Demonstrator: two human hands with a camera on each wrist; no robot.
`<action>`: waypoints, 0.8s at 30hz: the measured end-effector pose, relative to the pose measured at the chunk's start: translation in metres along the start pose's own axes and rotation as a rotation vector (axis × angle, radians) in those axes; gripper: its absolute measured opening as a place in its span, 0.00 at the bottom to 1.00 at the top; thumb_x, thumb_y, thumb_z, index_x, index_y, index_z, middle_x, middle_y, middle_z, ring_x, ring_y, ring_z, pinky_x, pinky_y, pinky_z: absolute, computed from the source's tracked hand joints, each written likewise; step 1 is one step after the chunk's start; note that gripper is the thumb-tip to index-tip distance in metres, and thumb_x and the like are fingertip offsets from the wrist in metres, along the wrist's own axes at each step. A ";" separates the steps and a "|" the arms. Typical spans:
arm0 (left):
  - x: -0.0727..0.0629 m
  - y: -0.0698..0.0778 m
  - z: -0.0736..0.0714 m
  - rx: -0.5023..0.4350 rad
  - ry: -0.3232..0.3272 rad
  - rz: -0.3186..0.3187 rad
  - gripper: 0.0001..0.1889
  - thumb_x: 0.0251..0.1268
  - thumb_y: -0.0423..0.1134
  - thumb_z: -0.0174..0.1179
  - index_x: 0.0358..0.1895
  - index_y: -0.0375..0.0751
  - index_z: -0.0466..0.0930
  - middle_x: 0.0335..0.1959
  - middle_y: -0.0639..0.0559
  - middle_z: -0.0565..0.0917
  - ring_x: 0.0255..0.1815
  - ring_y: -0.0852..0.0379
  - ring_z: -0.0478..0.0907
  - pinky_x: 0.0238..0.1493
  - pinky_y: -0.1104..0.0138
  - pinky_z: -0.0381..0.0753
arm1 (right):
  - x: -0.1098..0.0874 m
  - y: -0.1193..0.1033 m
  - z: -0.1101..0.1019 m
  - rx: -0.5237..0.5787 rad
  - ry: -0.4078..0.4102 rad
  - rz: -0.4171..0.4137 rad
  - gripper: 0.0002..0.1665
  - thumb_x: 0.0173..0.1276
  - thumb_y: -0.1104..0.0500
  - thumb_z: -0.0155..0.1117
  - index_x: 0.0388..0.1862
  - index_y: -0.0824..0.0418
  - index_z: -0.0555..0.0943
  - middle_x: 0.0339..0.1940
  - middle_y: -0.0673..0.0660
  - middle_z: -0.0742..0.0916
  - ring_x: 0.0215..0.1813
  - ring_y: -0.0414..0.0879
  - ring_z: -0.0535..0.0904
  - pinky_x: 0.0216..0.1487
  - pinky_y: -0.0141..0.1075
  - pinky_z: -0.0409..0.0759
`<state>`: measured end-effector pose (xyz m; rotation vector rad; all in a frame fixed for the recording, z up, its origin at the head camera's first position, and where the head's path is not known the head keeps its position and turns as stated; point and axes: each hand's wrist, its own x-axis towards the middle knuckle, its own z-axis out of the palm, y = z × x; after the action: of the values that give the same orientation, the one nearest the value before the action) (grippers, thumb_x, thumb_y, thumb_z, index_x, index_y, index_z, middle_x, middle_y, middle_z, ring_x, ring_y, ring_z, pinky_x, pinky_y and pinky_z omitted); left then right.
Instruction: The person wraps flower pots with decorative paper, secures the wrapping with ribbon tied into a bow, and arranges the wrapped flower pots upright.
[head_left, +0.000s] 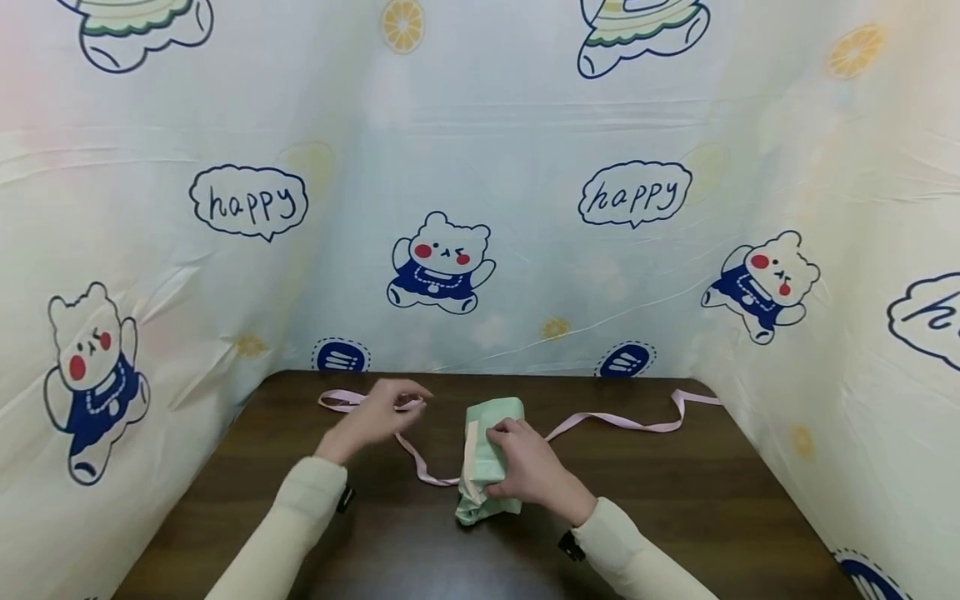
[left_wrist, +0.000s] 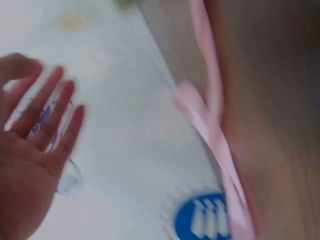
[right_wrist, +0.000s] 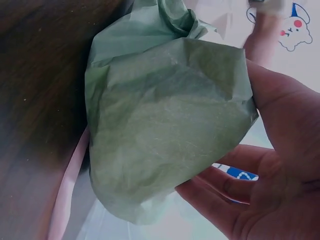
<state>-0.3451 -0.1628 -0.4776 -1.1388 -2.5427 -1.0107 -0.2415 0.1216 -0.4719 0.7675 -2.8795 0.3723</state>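
A light green paper-wrapped package (head_left: 497,410) with crumpled, folded ends sits on the table, a pale peach strip (head_left: 471,454) along its top. My right hand (head_left: 536,471) holds it from the right, thumb at the near part and fingers over the top. In the right wrist view the wrapped package (right_wrist: 160,125) shows wrinkled paper between thumb and fingers. A pink ribbon (head_left: 435,481) passes from the left to the package and comes out at its right. My left hand (head_left: 378,421) hovers over the ribbon's looped left end; in the left wrist view its fingers are extended, apart from the ribbon (left_wrist: 215,135).
The ribbon's right tail (head_left: 645,427) trails to the table's right edge. A dark brown wooden table (head_left: 405,550) lies under everything. Pale printed cloth (head_left: 525,250) with bears and "happy" bubbles stands around its back and sides.
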 end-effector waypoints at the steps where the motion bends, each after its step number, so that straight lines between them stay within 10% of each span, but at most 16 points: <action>1: 0.004 -0.011 -0.004 0.016 0.001 -0.067 0.09 0.65 0.30 0.65 0.47 0.39 0.88 0.44 0.47 0.89 0.46 0.50 0.84 0.50 0.51 0.84 | 0.000 0.001 0.000 -0.002 0.003 0.000 0.49 0.45 0.42 0.86 0.63 0.63 0.81 0.57 0.58 0.83 0.55 0.53 0.79 0.54 0.43 0.82; 6: 0.023 -0.052 -0.002 0.189 -0.159 -0.315 0.15 0.66 0.32 0.66 0.52 0.26 0.84 0.48 0.33 0.86 0.50 0.36 0.82 0.54 0.44 0.80 | 0.002 0.003 0.001 -0.010 -0.001 -0.002 0.49 0.44 0.42 0.87 0.63 0.63 0.82 0.56 0.56 0.83 0.54 0.51 0.79 0.53 0.42 0.82; 12: 0.038 -0.064 0.018 0.280 -0.285 -0.474 0.23 0.63 0.44 0.70 0.56 0.31 0.83 0.51 0.38 0.85 0.52 0.41 0.79 0.58 0.46 0.77 | 0.009 -0.003 0.003 -0.026 -0.023 -0.019 0.49 0.44 0.43 0.87 0.64 0.62 0.81 0.59 0.54 0.83 0.57 0.49 0.78 0.54 0.39 0.82; 19: 0.037 -0.077 0.023 0.264 -0.198 -0.475 0.08 0.68 0.34 0.65 0.33 0.33 0.86 0.27 0.47 0.82 0.27 0.54 0.72 0.33 0.59 0.75 | 0.017 -0.010 0.004 -0.017 -0.065 -0.035 0.46 0.47 0.44 0.85 0.65 0.61 0.81 0.62 0.55 0.83 0.59 0.50 0.76 0.55 0.37 0.81; 24: 0.050 -0.070 0.004 0.143 -0.015 -0.399 0.11 0.75 0.40 0.61 0.40 0.35 0.85 0.29 0.48 0.81 0.27 0.53 0.73 0.33 0.59 0.75 | 0.019 -0.008 0.004 -0.040 -0.068 -0.039 0.46 0.48 0.43 0.84 0.64 0.61 0.81 0.62 0.55 0.83 0.59 0.51 0.77 0.56 0.38 0.81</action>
<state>-0.4290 -0.1638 -0.4958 -0.6158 -2.8676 -0.8762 -0.2541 0.1049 -0.4701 0.8446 -2.9201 0.2889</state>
